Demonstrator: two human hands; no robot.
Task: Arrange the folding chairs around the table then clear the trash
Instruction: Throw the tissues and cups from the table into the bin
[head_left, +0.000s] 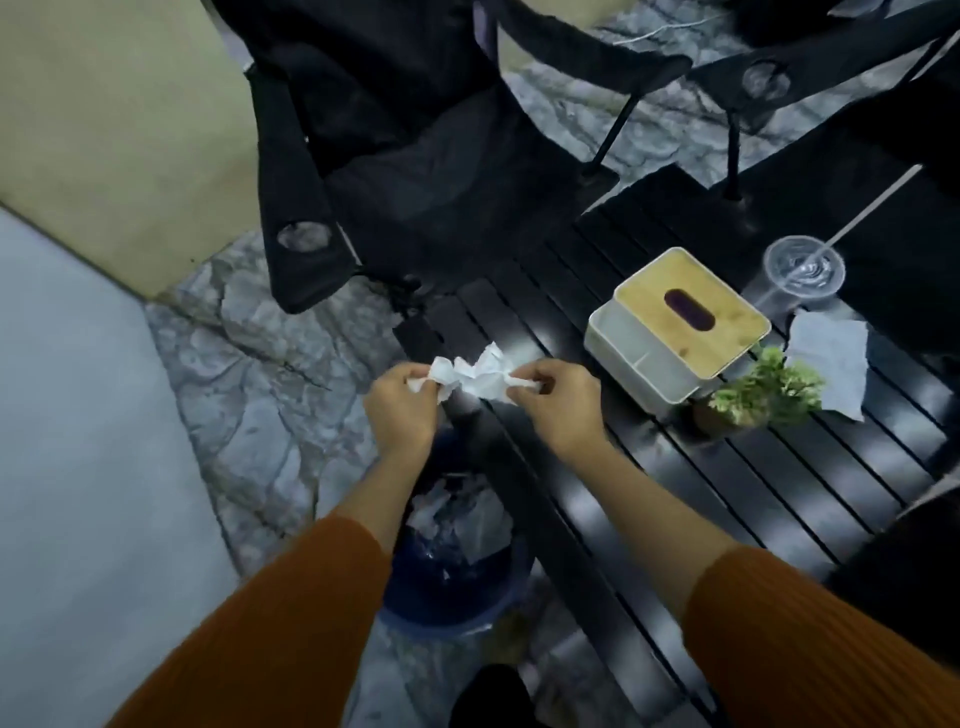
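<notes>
- A crumpled paper (475, 376) is pinched by the left hand (402, 410) and right hand (558, 410), above the black table (753, 493) edge.
- At 6 o'clock from it, a bin (415, 618) is set on the stone floor (270, 389).

The person wears a top with long sleeves. The left sleeve (249, 623) and the right sleeve (810, 639) are both orange-brown, with thin ribs running along the cloth. Each sleeve ends partway down the arm. The left hand (402, 410) and right hand (561, 410) are bare.
</notes>
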